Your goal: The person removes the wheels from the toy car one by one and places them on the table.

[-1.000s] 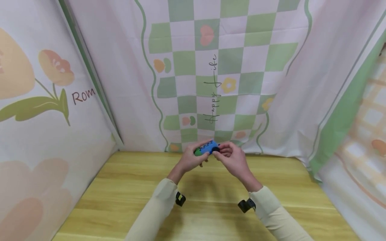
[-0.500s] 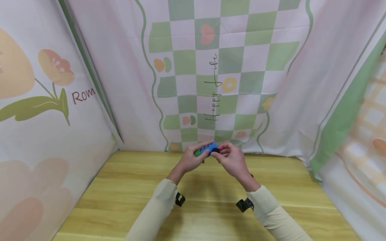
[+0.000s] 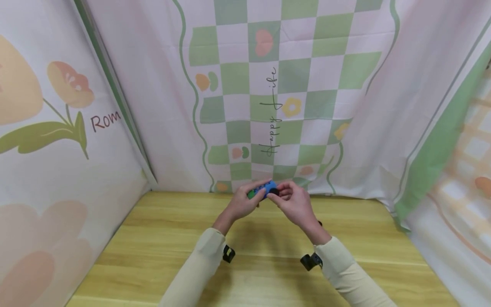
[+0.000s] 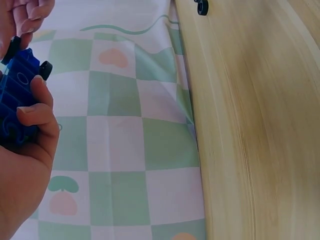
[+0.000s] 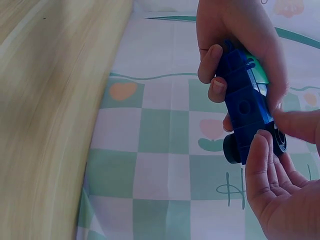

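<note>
Held just above the table is a blue-and-green toy car [image 3: 271, 185], tilted, with its ribbed blue underside [image 5: 243, 107] facing the right wrist view. My left hand [image 3: 243, 201] grips the green end, fingers curled round the body. At the blue end, my right hand [image 3: 295, 202] pinches a black wheel [image 5: 281, 140] between thumb and fingers. A second black wheel [image 5: 231, 148] sits across from it on the same end. The left wrist view shows the car's underside [image 4: 17, 82], with the right fingertips [image 4: 34, 24] close to a wheel.
A small black wheel-like piece [image 4: 202, 7] lies on the wooden table [image 3: 172, 256], beyond the right wrist in the head view [image 3: 320, 223]. A checked green-and-white curtain [image 3: 264, 106] hangs at the table's back edge. Printed cloth [image 3: 57, 179] covers the left side.
The right hand shifts slightly left and its thumb comes further over the wheel. The left thumb moves up over the car's side. The car stays in nearly the same place.
</note>
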Motion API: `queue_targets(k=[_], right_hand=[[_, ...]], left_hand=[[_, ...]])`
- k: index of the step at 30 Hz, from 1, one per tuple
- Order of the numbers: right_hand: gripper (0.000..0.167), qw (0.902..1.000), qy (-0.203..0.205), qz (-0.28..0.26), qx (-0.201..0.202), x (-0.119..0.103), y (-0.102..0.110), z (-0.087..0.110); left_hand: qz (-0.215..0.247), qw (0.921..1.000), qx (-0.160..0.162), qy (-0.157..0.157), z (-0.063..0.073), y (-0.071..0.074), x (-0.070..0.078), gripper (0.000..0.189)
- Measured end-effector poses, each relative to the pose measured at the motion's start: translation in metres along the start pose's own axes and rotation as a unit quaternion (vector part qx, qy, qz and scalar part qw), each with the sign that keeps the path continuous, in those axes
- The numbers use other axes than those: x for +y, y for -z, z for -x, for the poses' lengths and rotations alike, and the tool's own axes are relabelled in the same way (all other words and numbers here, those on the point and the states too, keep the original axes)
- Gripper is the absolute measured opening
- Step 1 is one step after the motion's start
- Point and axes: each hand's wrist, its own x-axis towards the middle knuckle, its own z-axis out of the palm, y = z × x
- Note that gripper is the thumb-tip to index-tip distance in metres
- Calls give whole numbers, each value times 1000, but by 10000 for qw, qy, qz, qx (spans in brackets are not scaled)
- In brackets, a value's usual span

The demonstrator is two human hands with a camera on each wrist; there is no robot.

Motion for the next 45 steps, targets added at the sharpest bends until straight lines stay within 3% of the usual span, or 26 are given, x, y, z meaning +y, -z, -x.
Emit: queue_targets(k=[18,29,45], right_hand=[[36,9993,147,239,238,0,-3,2],[36,9996,-60,120,268,1,-4,-2],[30,9991,-320,8,282,0,-16,-4]], left_hand=[[-275,9995,-104,-80,-1,0,3,38],[-507,9983,-92,-291,-4,1,5,37],[-394,9989,-129,-240,0,4,0,36]])
